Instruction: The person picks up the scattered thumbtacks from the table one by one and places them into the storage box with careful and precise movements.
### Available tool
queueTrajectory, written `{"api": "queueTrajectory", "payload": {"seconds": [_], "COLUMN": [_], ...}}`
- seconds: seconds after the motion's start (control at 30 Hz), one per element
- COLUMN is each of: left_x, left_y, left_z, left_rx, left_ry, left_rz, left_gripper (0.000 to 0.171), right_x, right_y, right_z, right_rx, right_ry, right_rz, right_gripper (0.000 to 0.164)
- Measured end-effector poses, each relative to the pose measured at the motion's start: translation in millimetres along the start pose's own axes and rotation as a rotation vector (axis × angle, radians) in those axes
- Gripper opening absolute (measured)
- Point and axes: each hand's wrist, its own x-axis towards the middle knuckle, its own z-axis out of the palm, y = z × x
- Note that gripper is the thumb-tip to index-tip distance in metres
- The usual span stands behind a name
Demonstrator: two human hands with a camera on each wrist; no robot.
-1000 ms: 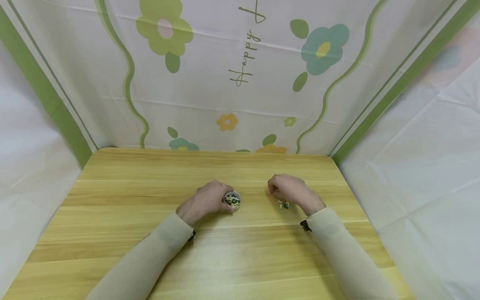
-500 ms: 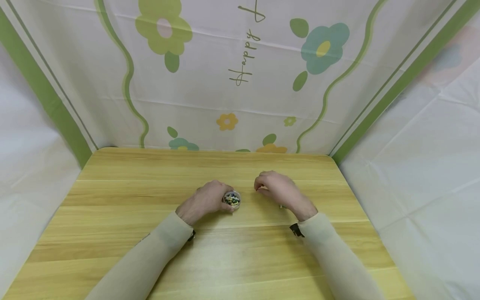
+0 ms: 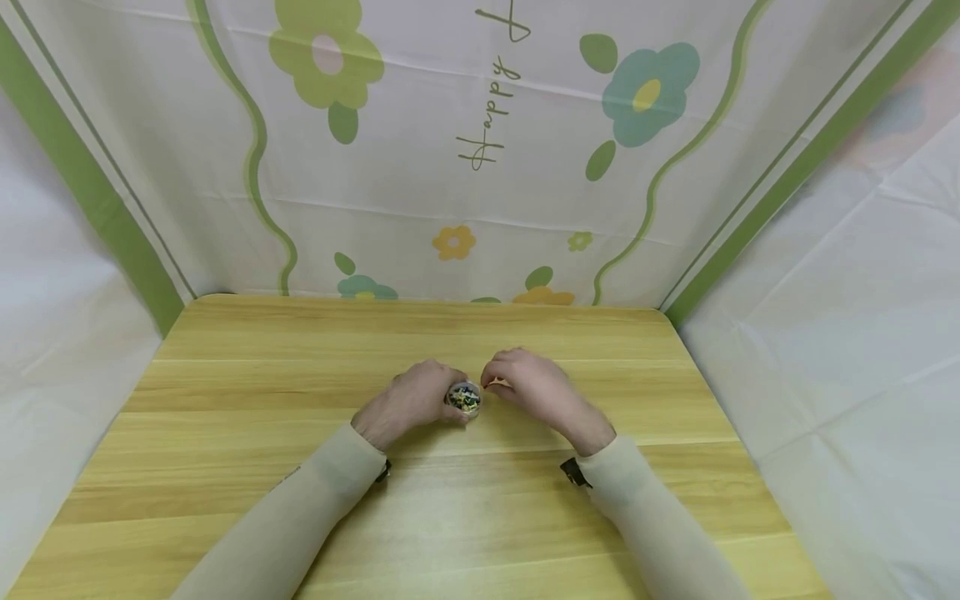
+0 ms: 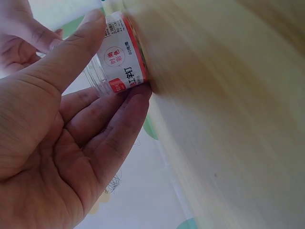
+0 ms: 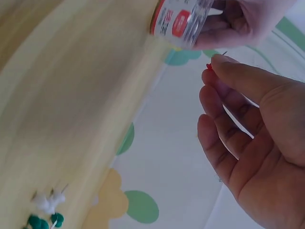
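Note:
A small clear jar [image 3: 465,401] with a printed label [image 4: 119,55] stands on the table, filled with white, yellow and green push pins. My left hand [image 3: 411,402] grips it, thumb on one side and fingers on the other. Just right of the jar, apart from it, my right hand [image 3: 538,393] pinches a red push pin [image 5: 209,67] between thumb and index finger. The pin's metal point sticks out past the fingertips. Loose white push pins [image 5: 47,201] and green push pins [image 5: 39,222] lie on the table in the right wrist view; the head view hides them behind the right hand.
The wooden table [image 3: 450,517] has a light striped grain. Beyond its back edge hangs a white curtain [image 3: 412,175] with printed flowers, and more white cloth [image 3: 847,333] hangs at both sides.
My right hand has moved left from beside the loose push pins to close beside the jar, carrying the red push pin. The left hand and the jar have stayed in place.

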Motion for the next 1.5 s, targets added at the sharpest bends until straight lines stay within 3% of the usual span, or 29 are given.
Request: {"api": "queueTrajectory", "payload": {"seconds": [0.37,0.53,1.0,1.5], "left_x": [0.2,0.6,0.6,-0.6], "left_y": [-0.5,-0.2,2.0,2.1], "left_z": [0.3,0.5,-0.1,0.7], "left_rx": [0.039,0.031,0.027,0.019], "left_ry": [0.004,-0.001,-0.002,0.0], "left_rz": [0.013,0.006,-0.04,-0.041], "left_gripper": [0.041,0.043,0.057,0.058], "right_x": [1.7,1.4,-13.8,-34.4], "right_y": [-15.3,-12.3,29.4,69.8], "right_z": [11.2,9.8,-16.7,-23.6], "right_rx": [0.011,0.02,-0.009,-0.045], "right_ry": [-0.01,-0.03,-0.084,-0.243], "right_rz": [-0.047,-0.036,0.1,0.194], "right_gripper": [0.017,0.019,0.018,0.016]}}
